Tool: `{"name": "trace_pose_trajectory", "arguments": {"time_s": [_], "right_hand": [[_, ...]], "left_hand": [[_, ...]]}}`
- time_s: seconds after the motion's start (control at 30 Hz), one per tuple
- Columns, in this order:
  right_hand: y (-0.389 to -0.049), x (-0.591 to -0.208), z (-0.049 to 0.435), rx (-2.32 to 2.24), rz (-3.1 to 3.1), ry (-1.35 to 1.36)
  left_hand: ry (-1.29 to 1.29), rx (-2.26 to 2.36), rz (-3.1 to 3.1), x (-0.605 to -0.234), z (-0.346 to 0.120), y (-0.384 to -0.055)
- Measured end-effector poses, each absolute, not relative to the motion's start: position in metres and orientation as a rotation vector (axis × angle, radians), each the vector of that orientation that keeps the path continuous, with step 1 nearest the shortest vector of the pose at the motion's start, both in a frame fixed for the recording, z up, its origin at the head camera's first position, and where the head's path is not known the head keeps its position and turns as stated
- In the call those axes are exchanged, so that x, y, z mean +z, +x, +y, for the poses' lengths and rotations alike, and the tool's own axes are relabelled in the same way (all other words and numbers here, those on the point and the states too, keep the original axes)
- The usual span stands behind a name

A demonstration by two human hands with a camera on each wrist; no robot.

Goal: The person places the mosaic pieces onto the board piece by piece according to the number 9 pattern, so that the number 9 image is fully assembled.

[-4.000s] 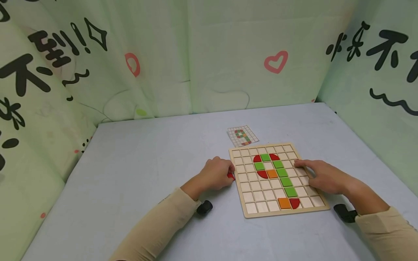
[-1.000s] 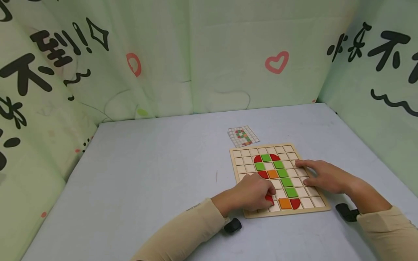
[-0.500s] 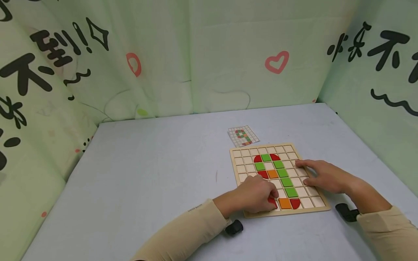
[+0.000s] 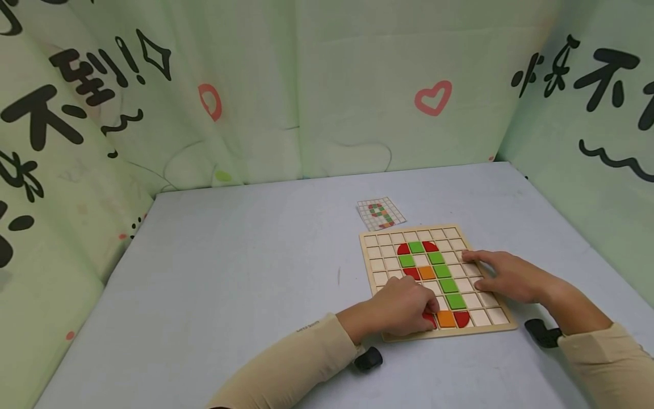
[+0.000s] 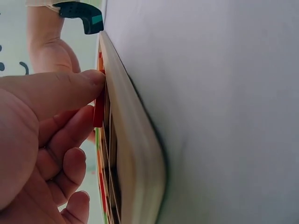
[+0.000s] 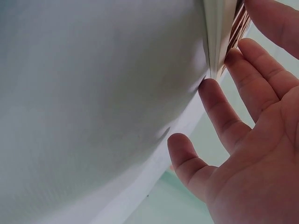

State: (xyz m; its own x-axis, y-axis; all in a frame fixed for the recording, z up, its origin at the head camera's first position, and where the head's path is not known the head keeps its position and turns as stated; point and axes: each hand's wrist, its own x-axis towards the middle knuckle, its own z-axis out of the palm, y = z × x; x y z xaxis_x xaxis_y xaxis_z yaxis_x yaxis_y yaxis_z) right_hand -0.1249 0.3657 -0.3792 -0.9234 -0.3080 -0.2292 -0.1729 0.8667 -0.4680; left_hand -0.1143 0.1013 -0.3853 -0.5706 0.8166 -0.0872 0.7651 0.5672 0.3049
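Note:
A wooden grid board [image 4: 449, 335] lies on the table with green, orange and red tiles set in its cells. Over its near-left part, my left hand [image 4: 401, 307] pinches a red tile [image 5: 98, 112] between thumb and fingers. That tile is at a bottom-row cell, right beside an orange square tile [image 4: 446, 319], and the hand covers most of it in the head view. In the left wrist view it stands tilted at the board's surface. My right hand [image 4: 513, 278] rests on the board's right edge, fingers loosely extended.
Behind the board lies a small pattern card [image 4: 381, 213] printed with a coloured grid. A black wrist device [image 4: 369, 359] sits at my left wrist, another [image 4: 543, 333] at the right. A pale green printed curtain [image 4: 347, 85] surrounds the pale table [image 4: 230, 272].
From beside the board's left edge, my left hand has carried the red tile rightward over the bottom row, then edged closer to the orange tile. The right hand stays on the board's edge.

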Motion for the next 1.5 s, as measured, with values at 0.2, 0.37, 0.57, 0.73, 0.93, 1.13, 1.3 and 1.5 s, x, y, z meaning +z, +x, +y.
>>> {"name": "trace_pose_trajectory", "arguments": {"time_s": [0.2,0.37,0.57,0.73,0.93,1.13,1.3,1.5], "right_hand": [[-0.1242,-0.3787,0.3647,-0.642,2.743,-0.36],[-0.1236,-0.3784,0.3642,-0.634,2.746,-0.363],[-0.1238,-0.3778,0.3638,-0.619,2.751,-0.354],[-0.1246,-0.3778,0.3634,-0.618,2.748,-0.35],[-0.1256,-0.3786,0.364,-0.623,2.743,-0.347],[-0.1266,-0.3781,0.3647,-0.621,2.742,-0.341],[-0.1267,-0.3779,0.3646,-0.618,2.742,-0.333],[-0.1259,-0.3787,0.3638,-0.629,2.74,-0.349]], "left_hand": [[1.333,0.351,2.587,-0.3853,0.1008,-0.1138],[1.328,0.373,2.573,-0.3854,0.098,-0.1146],[1.314,0.382,2.556,-0.3851,0.096,-0.1154],[1.317,0.394,2.56,-0.3843,0.0961,-0.1147],[1.322,0.405,2.571,-0.3839,0.0965,-0.1143],[1.304,0.412,2.577,-0.3841,0.0978,-0.1145],[1.296,0.411,2.58,-0.3847,0.0985,-0.1146],[1.301,0.385,2.585,-0.3849,0.0992,-0.114]]}}
